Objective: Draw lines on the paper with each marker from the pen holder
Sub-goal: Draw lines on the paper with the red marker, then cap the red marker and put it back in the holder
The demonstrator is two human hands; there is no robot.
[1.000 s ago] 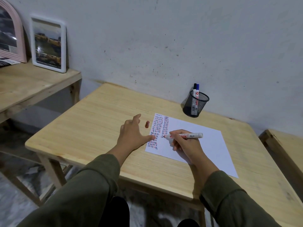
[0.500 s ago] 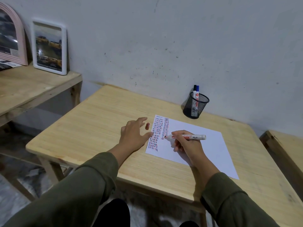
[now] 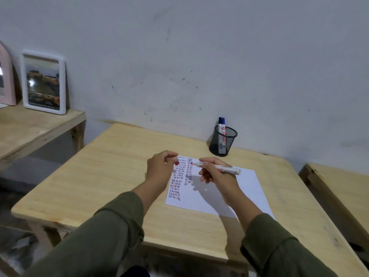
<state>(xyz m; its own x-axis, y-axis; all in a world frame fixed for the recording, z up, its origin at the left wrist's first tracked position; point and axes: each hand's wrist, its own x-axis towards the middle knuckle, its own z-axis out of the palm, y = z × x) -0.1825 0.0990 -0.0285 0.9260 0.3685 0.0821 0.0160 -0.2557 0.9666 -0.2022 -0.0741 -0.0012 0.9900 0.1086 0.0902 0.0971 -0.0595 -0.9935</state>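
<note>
A white paper (image 3: 245, 188) lies on the wooden table (image 3: 111, 172), its left part filled with columns of short red and blue dashes. My right hand (image 3: 216, 174) grips a white marker (image 3: 223, 169), uncapped, tip pointing left just above the dashes. My left hand (image 3: 159, 168) is raised beside the paper's top left corner and pinches the small red cap (image 3: 177, 162) in its fingertips. A black mesh pen holder (image 3: 222, 140) stands by the wall with a black-capped and a blue-capped marker (image 3: 223, 126) upright in it.
A lower wooden shelf (image 3: 30, 130) at left carries a white picture frame (image 3: 44, 82) and a pink arched frame (image 3: 6, 80). Another wooden surface (image 3: 343, 188) sits at the right. The grey wall runs behind the table.
My left hand moved right, picked the red cap up off the table and lifted it. My right hand raised the marker off the paper toward the cap.
</note>
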